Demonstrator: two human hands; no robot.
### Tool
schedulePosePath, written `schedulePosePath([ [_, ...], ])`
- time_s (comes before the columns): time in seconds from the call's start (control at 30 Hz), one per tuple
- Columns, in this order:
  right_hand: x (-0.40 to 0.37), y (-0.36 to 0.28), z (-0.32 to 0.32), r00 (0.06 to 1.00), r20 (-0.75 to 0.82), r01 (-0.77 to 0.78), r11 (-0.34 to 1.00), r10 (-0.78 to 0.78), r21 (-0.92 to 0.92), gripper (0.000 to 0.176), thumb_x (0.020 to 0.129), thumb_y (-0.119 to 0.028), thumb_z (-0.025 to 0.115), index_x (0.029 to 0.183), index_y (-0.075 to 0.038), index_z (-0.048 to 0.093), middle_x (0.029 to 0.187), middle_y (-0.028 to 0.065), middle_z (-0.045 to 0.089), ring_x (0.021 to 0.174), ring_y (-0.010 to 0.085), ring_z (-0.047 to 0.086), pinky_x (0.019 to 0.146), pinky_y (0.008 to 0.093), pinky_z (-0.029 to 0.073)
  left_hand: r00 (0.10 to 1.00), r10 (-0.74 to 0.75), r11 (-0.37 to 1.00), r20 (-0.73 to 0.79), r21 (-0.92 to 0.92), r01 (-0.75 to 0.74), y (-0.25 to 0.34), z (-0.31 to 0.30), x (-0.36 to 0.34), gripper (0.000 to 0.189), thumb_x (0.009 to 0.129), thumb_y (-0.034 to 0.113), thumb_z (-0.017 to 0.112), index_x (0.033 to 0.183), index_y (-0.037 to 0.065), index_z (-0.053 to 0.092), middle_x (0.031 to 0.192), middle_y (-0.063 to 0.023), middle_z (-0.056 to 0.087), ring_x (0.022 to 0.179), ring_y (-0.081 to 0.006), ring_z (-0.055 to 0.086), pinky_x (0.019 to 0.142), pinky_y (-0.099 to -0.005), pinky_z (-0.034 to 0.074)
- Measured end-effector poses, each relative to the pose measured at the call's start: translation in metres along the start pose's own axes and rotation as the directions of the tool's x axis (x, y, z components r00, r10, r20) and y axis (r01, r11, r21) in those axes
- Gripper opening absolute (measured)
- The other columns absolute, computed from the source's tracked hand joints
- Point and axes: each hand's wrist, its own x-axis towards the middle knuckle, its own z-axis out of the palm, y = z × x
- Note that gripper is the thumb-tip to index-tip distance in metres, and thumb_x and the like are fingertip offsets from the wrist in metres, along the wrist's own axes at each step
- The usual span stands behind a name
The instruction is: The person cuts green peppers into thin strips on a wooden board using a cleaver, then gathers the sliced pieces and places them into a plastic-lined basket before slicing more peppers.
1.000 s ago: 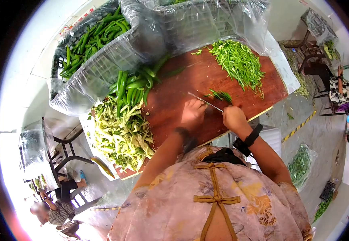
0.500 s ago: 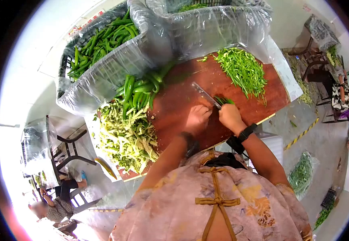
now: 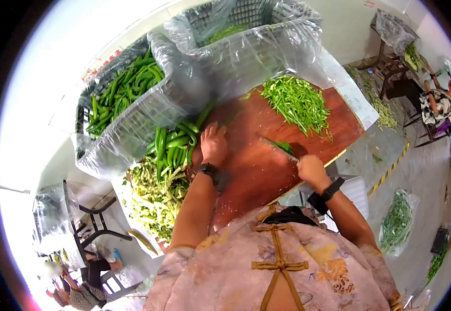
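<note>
1. Head view: the left hand (image 3: 213, 147) lies with fingers apart on the brown board (image 3: 243, 181), just beside the whole green peppers (image 3: 171, 145); whether its fingertips touch one, I cannot tell.
2. The right hand (image 3: 312, 171) is closed round the handle of the knife (image 3: 287, 155), its blade pointing away from the body, next to a small bunch of cut green strips (image 3: 284, 146).
3. While the free hand is among the peppers, the blade is best kept low and quiet, well apart from those fingers.
4. Pepper skin looks slick, so a light pinch near the stem end, one or a few at a time, should give better control than a full fist.
5. For slicing, curled fingertips and short, even strokes would suit such narrow pieces.
6. The sliced pile (image 3: 295, 103) sits beyond the knife, the pale trimmings (image 3: 155, 199) by the left edge; keeping the two well apart avoids mixing.
</note>
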Motion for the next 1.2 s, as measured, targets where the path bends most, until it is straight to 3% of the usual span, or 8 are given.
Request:
schedulePosePath([
  [0.33,0.002,0.009,-0.026,0.983,-0.147,-0.135,0.97,0.106,-0.205,0.018,0.07,-0.009,0.062,0.087,-0.003,0.059,0.088,0.0181,0.059,0.068,0.0354,0.062,0.062,0.0458,0.05,0.987,-0.082,0.996,0.139,0.04,0.078,0.022,-0.011,0.012,0.025,0.079,0.015,0.058,0.104,0.014,0.064,0.101,-0.0084,0.057,0.099,-0.03,0.052,0.081,-0.0446,0.044],
  [0.4,-0.003,0.004,-0.033,0.974,-0.218,0.003,0.961,-0.065,-0.275,0.029,0.064,-0.005,0.066,0.092,-0.003,0.057,0.1,0.0164,0.053,0.073,0.0338,0.061,0.063,0.0421,0.051,0.993,-0.051,0.999,0.109,-0.002,0.052,0.041,-0.011,0.019,0.024,0.079,0.013,0.06,0.103,0.012,0.064,0.099,-0.0088,0.057,0.097,-0.0303,0.052,0.082,-0.0442,0.044],
  [0.47,-0.001,0.002,-0.033,0.968,-0.238,0.004,0.958,-0.075,-0.287,0.032,0.063,-0.005,0.067,0.093,-0.004,0.056,0.102,0.016,0.052,0.076,0.0335,0.061,0.064,0.0418,0.051,0.997,0.078,0.942,0.018,-0.328,-0.068,0.052,0.007,0.026,0.026,0.078,0.012,0.06,0.104,0.013,0.064,0.098,-0.0087,0.059,0.095,-0.0298,0.053,0.081,-0.0426,0.043],
  [0.63,-0.007,-0.004,-0.05,0.948,-0.317,-0.117,0.962,0.033,-0.249,0.017,0.067,-0.008,0.062,0.084,-0.007,0.057,0.093,0.0141,0.055,0.072,0.0323,0.062,0.061,0.0411,0.051,0.94,0.321,0.826,-0.116,-0.452,-0.338,0.113,-0.025,0.041,0.024,0.074,0.01,0.063,0.098,0.007,0.062,0.098,-0.0113,0.057,0.094,-0.031,0.053,0.082,-0.0411,0.043],
  [0.9,-0.036,0.09,-0.061,0.8,-0.176,-0.48,0.789,0.573,0.384,0.015,0.076,-0.014,0.063,0.082,-0.001,0.065,0.066,0.0158,0.063,0.06,0.0277,0.062,0.056,0.0386,0.047,0.992,0.124,0.855,0.006,-0.509,-0.104,0.1,0.007,0.024,0.032,0.077,0.011,0.062,0.109,0.008,0.061,0.105,-0.0146,0.058,0.097,-0.0352,0.054,0.086,-0.043,0.044],
  [1.03,-0.014,0.146,-0.067,0.802,-0.182,-0.365,0.708,0.569,0.605,0.012,0.08,-0.008,0.054,0.08,0.001,0.061,0.056,0.0027,0.054,0.043,0.0105,0.052,0.041,0.0267,0.04,0.998,0.056,0.857,0.02,-0.514,-0.037,0.093,0.024,0.034,0.028,0.077,0.014,0.062,0.105,0.007,0.062,0.106,-0.0153,0.058,0.098,-0.0365,0.053,0.087,-0.0436,0.044],
  [1.13,0.004,0.166,-0.076,0.775,-0.06,-0.413,0.576,0.629,0.706,0.01,0.081,-0.007,0.052,0.083,0.0,0.06,0.06,0.0034,0.055,0.044,0.0111,0.053,0.041,0.0257,0.041,0.994,-0.022,0.892,0.111,-0.447,0.069,0.109,0.008,0.063,0.026,0.076,0.016,0.062,0.1,0.007,0.063,0.108,-0.0142,0.058,0.1,-0.0356,0.054,0.087,-0.0438,0.045],
  [1.2,0.014,0.188,-0.066,0.816,0.023,-0.389,0.52,0.578,0.76,0.011,0.084,-0.008,0.051,0.088,-0.002,0.059,0.063,0.0037,0.056,0.045,0.0113,0.053,0.041,0.0257,0.042,0.943,0.333,0.905,0.007,-0.284,-0.317,0.128,-0.02,0.089,0.027,0.073,0.018,0.063,0.099,0.01,0.063,0.108,-0.0125,0.058,0.101,-0.0333,0.053,0.086,-0.0435,0.046],
])
